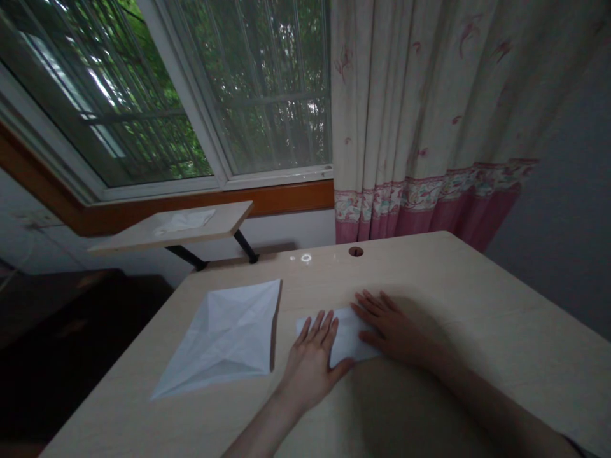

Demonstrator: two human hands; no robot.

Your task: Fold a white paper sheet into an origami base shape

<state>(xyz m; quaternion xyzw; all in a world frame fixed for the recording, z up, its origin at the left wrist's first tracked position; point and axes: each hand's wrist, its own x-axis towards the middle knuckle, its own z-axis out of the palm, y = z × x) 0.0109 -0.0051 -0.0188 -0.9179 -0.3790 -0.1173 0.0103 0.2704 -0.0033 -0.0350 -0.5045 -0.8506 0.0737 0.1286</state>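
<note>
A small folded white paper (344, 336) lies on the pale wooden desk (477, 331). My left hand (312, 362) rests flat on the paper's left part, fingers stretched out and pointing away from me. My right hand (391, 327) lies flat on its right part, fingers spread and pointing left. Both palms press down on the sheet, and most of it is hidden under them. To the left lies a larger creased white sheet (224, 337), unfolded, apart from both hands.
A cable hole (356, 251) sits near the desk's far edge. A small raised shelf (176, 228) with a white paper on it stands at the back left. Behind are a barred window (191, 95) and a cream and pink curtain (420, 127). Dark floor lies left.
</note>
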